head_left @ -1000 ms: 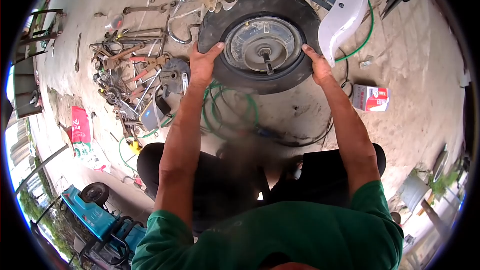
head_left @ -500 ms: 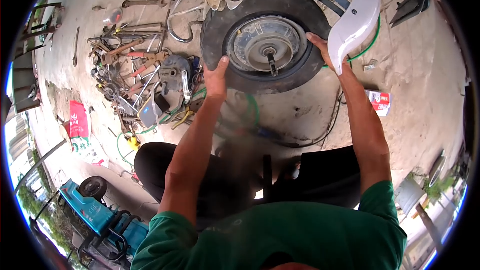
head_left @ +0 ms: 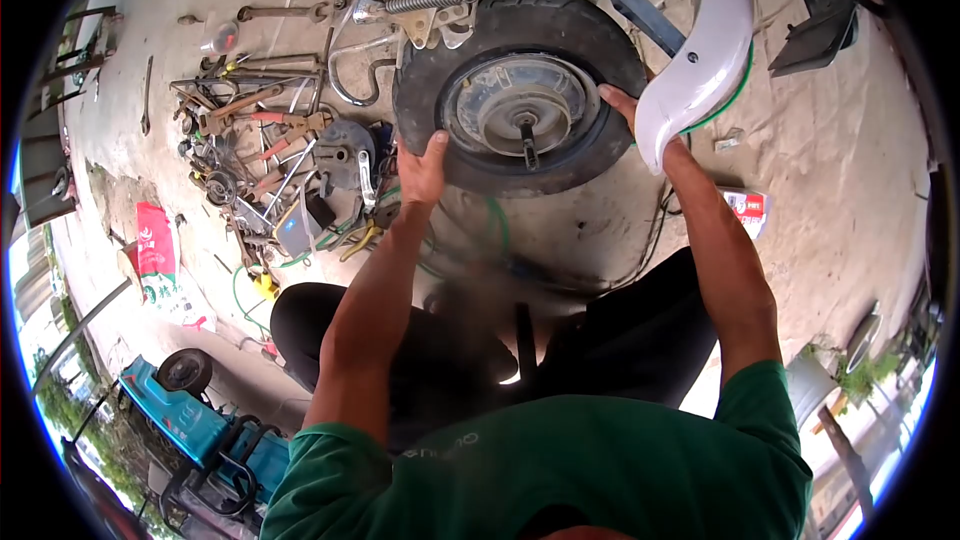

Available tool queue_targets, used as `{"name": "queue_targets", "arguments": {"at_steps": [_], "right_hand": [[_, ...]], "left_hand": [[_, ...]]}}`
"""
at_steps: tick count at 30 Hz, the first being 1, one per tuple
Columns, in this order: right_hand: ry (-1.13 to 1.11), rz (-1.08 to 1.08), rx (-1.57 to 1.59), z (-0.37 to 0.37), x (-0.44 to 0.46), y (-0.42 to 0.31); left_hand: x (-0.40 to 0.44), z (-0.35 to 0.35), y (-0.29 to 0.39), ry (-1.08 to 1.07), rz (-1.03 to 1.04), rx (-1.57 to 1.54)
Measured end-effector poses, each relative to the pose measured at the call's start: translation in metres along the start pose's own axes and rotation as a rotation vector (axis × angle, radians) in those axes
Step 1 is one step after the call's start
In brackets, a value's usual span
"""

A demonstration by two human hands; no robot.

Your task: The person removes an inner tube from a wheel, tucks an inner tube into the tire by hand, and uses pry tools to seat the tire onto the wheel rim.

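A black-tyred scooter wheel (head_left: 600,155) with a grey metal hub and a threaded axle pointing toward me is held between my two hands. On its left side, my left hand (head_left: 422,172) grips the tyre, thumb on the sidewall near the rim. My right hand (head_left: 640,118) grips the opposite side, its thumb reaching the rim; part of that hand is hidden by a pale curved fender (head_left: 690,70). Just beyond the wheel's upper left is a coil-spring shock absorber (head_left: 425,1) beside a metal bracket. A curved metal tube (head_left: 345,87) lies left of the tyre.
A heap of hand tools (head_left: 270,155) and a round brake plate (head_left: 343,152) lie on the concrete to the left. Nearer are a red-and-white bag (head_left: 158,250) and a teal machine (head_left: 175,420). A small red-and-white box (head_left: 746,208) is at right; cables run below the wheel.
The wheel and both hands sit slightly lower and further left in view, and the surroundings have shifted left too. The right thigh has swung inward. Both hands keep their hold on the tyre.
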State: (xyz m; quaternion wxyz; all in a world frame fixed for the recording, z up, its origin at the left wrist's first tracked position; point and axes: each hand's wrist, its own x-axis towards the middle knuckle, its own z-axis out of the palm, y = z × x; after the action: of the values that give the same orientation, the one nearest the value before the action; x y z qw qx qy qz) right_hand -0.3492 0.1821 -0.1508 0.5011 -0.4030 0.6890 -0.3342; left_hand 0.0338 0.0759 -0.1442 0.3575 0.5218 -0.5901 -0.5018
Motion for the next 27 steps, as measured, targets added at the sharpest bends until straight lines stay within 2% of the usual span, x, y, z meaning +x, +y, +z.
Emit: {"name": "queue_targets", "arguments": {"at_steps": [3,6,8,9,11,12,13,15,16,19,20,24,27], "right_hand": [[-0.085,0.042,-0.385,-0.005,0.001,-0.012],[-0.017,-0.17,0.674,0.013,0.055,0.108],[0.146,-0.359,0.379,0.014,0.078,0.13],[0.263,-0.375,-0.097,0.012,0.082,0.131],[0.396,-0.412,-0.625,0.013,0.076,0.114],[0.42,-0.444,-0.674,0.014,0.063,0.086],[0.447,-0.475,-0.724,0.015,0.055,0.07],[0.265,-0.337,0.201,0.021,0.063,0.078],[0.312,-0.258,0.022,0.016,0.031,0.03],[0.356,-0.194,0.016,0.015,0.0,-0.019],[0.375,-0.196,0.084,0.017,0.007,-0.012],[0.377,-0.202,-0.041,0.011,0.002,-0.018],[0.34,-0.238,-0.107,0.007,0.01,-0.015]], "left_hand": [[0.003,-0.008,-0.011,-0.054,-0.027,0.036],[0.005,-0.014,-0.012,-0.107,-0.113,0.036],[0.003,-0.015,0.003,-0.116,-0.102,0.086],[0.002,-0.017,0.013,-0.094,-0.154,0.21],[0.0,-0.02,0.03,-0.045,-0.261,0.458],[-0.002,-0.02,0.031,-0.044,-0.174,0.428],[-0.003,-0.02,0.04,-0.049,-0.213,0.531],[-0.003,-0.017,0.064,-0.066,-0.286,0.734],[-0.003,-0.017,0.074,-0.106,-0.262,0.782],[0.013,-0.028,0.063,-0.208,-0.15,0.955],[0.014,-0.028,0.073,-0.244,-0.209,1.065],[0.07,-0.052,0.062,-0.697,-0.418,1.13],[0.086,-0.033,0.148,-0.917,-0.612,1.268]]}}
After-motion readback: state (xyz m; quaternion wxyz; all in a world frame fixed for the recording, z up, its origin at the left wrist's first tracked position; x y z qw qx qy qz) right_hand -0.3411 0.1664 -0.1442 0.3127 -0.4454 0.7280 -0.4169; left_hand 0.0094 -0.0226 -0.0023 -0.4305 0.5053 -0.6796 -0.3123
